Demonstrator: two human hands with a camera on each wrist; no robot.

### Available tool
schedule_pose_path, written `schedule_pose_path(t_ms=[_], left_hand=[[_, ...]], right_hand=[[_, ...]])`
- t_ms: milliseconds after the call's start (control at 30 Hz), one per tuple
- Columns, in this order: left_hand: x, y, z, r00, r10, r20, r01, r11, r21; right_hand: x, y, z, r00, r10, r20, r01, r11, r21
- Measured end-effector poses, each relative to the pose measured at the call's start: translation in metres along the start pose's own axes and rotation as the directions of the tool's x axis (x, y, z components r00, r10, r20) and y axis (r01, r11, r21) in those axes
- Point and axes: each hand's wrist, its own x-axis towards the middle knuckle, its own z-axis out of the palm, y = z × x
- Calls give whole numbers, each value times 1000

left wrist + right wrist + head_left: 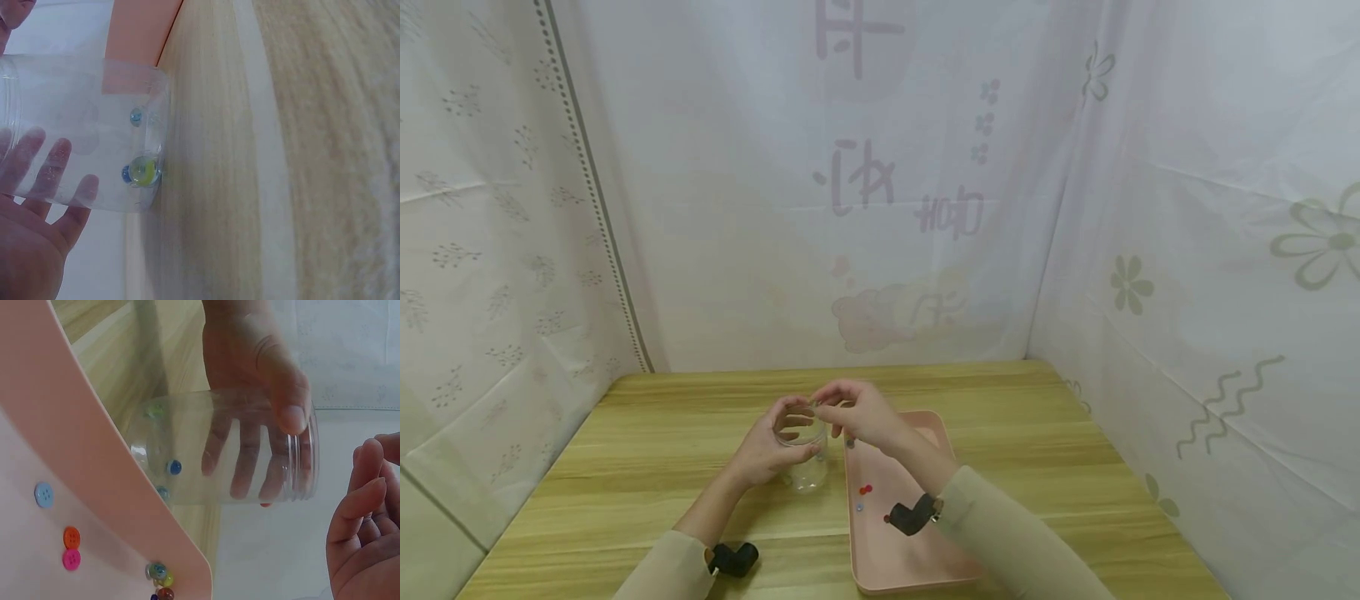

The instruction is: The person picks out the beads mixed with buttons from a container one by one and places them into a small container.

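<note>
My left hand [765,450] curls around a clear plastic jar [807,471], its thumb on the near side by the threaded rim and its fingers behind. Several glass marbles lie at the jar's bottom; a clear one with yellow-green inside [144,171] and a small light blue one [136,117] show in the left wrist view. A dark blue marble [175,467] shows in the right wrist view. Over the jar's open mouth, my right hand [865,417] pinches what looks like a small marble [815,404] between thumb and fingertips, mostly hidden by them.
A pink tray [898,575] lies to the right of the jar, under my right forearm. Inside are a light blue button [44,495], an orange button [72,538], a pink button [71,559] and several marbles [165,579] near a corner. Curtains surround the wooden table [587,483].
</note>
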Motion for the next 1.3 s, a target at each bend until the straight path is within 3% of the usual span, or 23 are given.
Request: schedule_pose_path(t_ms=[900,1300], left_hand=[[-1,3,1,1000,12,-6,-12,1000,19],[0,1,0,1000,14,2,-14,1000,7]], right_hand=[[0,10,10,1000,1,30,0,999,-46],[0,20,-3,1000,-16,-6,15,999,-43]])
